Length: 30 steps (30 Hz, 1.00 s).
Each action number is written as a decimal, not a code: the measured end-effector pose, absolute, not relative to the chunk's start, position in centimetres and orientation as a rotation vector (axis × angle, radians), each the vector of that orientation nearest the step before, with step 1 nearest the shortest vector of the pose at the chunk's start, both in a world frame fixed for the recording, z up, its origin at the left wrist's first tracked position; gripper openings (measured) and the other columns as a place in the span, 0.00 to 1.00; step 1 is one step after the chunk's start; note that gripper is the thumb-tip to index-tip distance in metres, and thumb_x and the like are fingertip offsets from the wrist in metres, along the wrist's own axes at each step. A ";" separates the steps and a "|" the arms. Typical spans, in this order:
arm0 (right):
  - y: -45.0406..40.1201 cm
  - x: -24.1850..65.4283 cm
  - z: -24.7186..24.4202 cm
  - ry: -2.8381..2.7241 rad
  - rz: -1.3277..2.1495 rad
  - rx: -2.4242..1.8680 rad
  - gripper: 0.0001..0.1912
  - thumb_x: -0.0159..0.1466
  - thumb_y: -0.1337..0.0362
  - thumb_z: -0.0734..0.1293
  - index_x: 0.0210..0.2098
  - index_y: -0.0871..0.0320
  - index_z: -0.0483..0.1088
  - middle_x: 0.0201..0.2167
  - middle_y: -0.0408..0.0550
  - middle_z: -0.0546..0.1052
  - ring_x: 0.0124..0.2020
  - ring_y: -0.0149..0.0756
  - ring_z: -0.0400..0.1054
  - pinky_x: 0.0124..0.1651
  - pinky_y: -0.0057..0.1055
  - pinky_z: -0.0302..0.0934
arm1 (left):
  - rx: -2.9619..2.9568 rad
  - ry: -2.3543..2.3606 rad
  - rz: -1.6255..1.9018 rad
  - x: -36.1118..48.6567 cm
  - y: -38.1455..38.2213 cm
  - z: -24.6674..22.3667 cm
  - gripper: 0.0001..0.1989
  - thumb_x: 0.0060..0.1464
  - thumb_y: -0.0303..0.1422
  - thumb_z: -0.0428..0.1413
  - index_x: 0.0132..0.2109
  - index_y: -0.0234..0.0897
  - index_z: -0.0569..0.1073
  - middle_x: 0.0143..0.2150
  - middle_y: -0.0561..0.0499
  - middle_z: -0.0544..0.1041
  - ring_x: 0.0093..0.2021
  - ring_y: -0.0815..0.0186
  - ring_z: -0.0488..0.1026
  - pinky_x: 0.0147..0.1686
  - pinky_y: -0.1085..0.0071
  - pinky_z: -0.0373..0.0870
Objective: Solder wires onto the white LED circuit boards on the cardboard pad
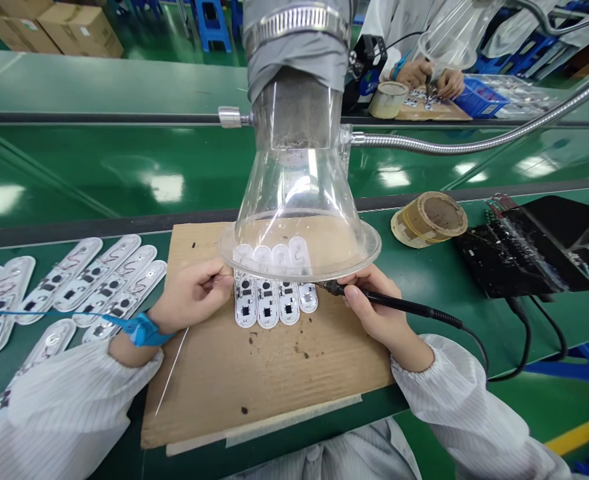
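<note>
The left hand (pixel 191 297) and right hand (pixel 377 310) sit on either side of a row of circuit boards (pixel 267 301), which lies on a cardboard sheet (pixel 269 380) on the desk (pixel 424 333). The left hand holds solder wire (pixel 173 370), the right a soldering iron (pixel 389 303). An extraction hood (pixel 299 227) hangs above the row, between the hands. More circuit boards (pixel 59 287) lie left of the left hand; a tape roll (pixel 428 219) and, further right, a mat (pixel 529 250) lie beyond the right hand.

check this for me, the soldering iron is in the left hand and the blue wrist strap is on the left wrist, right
Not quite: the head view shows the soldering iron in the right hand, not the left hand. The blue wrist strap is on the left wrist, as you said.
</note>
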State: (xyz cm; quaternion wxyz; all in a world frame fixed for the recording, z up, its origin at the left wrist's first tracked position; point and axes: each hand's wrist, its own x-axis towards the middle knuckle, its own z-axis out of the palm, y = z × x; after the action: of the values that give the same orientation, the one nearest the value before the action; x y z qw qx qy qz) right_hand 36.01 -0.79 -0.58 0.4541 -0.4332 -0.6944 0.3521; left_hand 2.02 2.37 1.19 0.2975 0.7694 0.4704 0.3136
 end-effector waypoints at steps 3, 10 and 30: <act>-0.8 35.9 -0.5 -1.739 0.881 -1.066 0.07 0.77 0.56 0.69 0.45 0.52 0.75 0.31 0.42 0.79 0.24 0.30 0.70 0.29 0.29 0.66 | 2.032 1.256 0.820 2.2 2.4 1.4 0.13 0.58 0.34 0.52 0.25 0.41 0.64 0.18 0.58 0.59 0.21 0.71 0.56 0.21 0.72 0.54; -0.7 35.8 -0.3 -1.739 0.890 -1.067 0.09 0.77 0.55 0.69 0.44 0.52 0.75 0.32 0.44 0.80 0.26 0.32 0.73 0.29 0.30 0.70 | 2.045 1.265 0.774 2.3 2.5 1.4 0.15 0.58 0.35 0.52 0.24 0.41 0.61 0.18 0.59 0.55 0.20 0.71 0.51 0.20 0.72 0.51; -0.4 36.9 -0.4 -1.784 0.724 -1.130 0.09 0.73 0.51 0.72 0.42 0.48 0.80 0.30 0.46 0.83 0.27 0.41 0.77 0.29 0.35 0.72 | 2.045 1.185 0.754 2.6 2.8 0.3 0.11 0.56 0.28 0.51 0.28 0.41 0.58 0.24 0.58 0.60 0.27 0.70 0.58 0.27 0.71 0.60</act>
State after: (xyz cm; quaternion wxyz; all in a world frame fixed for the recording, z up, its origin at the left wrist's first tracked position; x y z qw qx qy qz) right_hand 36.92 -0.43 -0.38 0.4391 -0.4549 -0.7179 0.2913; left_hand 2.58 2.78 0.26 0.3245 0.7796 0.4520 0.2875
